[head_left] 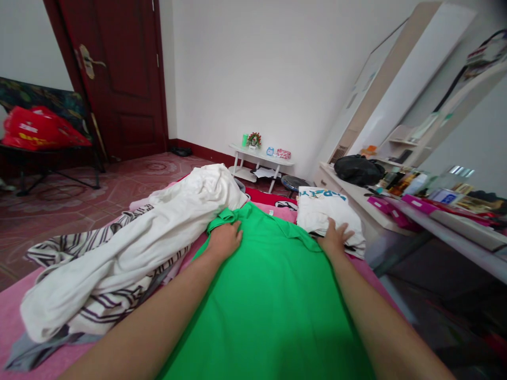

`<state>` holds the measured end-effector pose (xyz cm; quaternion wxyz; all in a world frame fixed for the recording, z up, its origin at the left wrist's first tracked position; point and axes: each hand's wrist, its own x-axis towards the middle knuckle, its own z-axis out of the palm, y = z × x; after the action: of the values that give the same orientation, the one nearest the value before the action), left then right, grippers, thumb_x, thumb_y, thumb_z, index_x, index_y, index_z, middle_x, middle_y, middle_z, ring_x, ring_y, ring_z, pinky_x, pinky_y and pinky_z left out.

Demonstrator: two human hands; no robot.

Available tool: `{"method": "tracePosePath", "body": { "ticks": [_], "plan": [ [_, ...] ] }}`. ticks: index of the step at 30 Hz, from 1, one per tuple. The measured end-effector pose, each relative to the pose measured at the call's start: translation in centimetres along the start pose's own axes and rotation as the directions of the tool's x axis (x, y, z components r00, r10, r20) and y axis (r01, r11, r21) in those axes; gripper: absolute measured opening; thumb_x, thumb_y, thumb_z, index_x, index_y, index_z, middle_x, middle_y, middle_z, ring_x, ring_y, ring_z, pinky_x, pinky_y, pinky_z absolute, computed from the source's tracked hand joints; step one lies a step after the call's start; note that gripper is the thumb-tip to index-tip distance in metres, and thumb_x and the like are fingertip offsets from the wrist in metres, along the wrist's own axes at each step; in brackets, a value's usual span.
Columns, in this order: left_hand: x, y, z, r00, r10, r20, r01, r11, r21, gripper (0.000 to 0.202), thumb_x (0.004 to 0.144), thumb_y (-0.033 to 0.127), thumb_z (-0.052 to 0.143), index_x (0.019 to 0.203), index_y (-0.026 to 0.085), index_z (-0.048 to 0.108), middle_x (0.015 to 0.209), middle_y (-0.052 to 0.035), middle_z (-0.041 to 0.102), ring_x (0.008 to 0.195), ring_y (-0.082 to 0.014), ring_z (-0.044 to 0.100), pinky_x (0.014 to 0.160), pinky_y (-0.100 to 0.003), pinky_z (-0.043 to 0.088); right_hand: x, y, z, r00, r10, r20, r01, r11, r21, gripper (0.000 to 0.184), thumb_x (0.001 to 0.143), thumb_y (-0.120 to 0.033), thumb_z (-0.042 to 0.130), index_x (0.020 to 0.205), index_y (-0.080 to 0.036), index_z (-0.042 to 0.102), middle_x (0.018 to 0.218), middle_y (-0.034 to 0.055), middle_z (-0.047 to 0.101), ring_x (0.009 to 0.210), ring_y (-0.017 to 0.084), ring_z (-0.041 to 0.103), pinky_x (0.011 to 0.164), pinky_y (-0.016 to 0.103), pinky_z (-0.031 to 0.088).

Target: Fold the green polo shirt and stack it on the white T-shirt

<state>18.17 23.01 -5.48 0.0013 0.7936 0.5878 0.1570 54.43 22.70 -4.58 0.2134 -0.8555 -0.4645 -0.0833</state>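
bed: pink sheet (11, 316), covered in laundry; tiled reddish floor (59, 206) beyond it
room: white walls, dark red door (119, 79), low white table (261, 154) by the far wall, desk (356, 196) on the right with a black bag (358, 169)
shirt (273, 295): green, laid flat mid-bed, collar pointing away, between both forearms
left hand (225, 240): on the shirt's left sleeve, fingers curled down; can't tell if it pinches cloth
right hand (335, 238): flat on the shirt's right shoulder, fingers spread, tips touching the folded tee (328, 214)
left of shirt: white pile (158, 232) over a striped garment (79, 245)
writing: blue print on the tee, unreadable; yellow print on the red bag (35, 129), unreadable
cut off: shirt hem runs below the frame
unclear: desk clutter too small; lower right corner dark and blurred
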Motion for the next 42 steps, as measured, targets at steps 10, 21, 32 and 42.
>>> {"method": "tracePosePath", "body": {
  "ticks": [10,21,32,42],
  "plan": [
    [0.3,-0.1,0.2,1.000,-0.003,-0.006,0.003,1.000,0.008,0.043,0.094,0.041,0.037,0.130,0.023,0.052,0.098,-0.0104,0.070,0.089,-0.0255,0.066,0.074,-0.033,0.048,3.3,5.2,1.0,0.996,-0.081,-0.033,0.078,0.993,-0.092,0.071,0.077,-0.014,0.050,0.145,-0.023,0.032,0.157,0.0174,0.005,0.141,0.044,0.005,0.106,0.059,0.021],
    [0.2,0.0,0.1,1.000,-0.002,-0.002,0.002,1.000,-0.028,0.042,0.094,0.039,0.037,0.128,0.022,0.053,0.097,-0.0112,0.070,0.089,-0.0273,0.066,0.075,-0.036,0.048,-1.8,-2.6,-5.3,0.977,-0.190,-0.099,0.182,0.980,-0.081,0.048,0.081,-0.021,0.049,0.129,-0.018,0.049,0.135,0.0186,0.045,0.119,0.032,0.048,0.090,0.043,0.041],
    [0.4,-0.1,0.1,0.999,-0.033,0.012,0.033,0.999,-0.035,0.049,0.094,0.041,0.036,0.135,0.016,0.046,0.103,-0.0149,0.069,0.095,-0.0283,0.065,0.079,-0.037,0.048,-4.2,-7.0,1.5,0.905,-0.390,0.167,0.368,0.918,0.150,0.065,0.084,-0.032,0.051,0.143,-0.010,0.034,0.140,0.0158,0.047,0.127,0.024,0.045,0.101,0.036,0.038],
    [0.2,0.1,0.0,0.999,-0.047,-0.001,0.047,0.998,-0.043,0.057,0.094,0.039,0.038,0.143,0.010,0.034,0.116,-0.0198,0.064,0.106,-0.0292,0.061,0.089,-0.037,0.046,-7.1,-8.5,2.5,0.922,-0.373,0.101,0.377,0.926,-0.025,0.050,0.093,-0.032,0.038,0.138,-0.009,0.042,0.143,0.0212,0.041,0.132,0.029,0.038,0.105,0.045,0.033]
  ]
}}
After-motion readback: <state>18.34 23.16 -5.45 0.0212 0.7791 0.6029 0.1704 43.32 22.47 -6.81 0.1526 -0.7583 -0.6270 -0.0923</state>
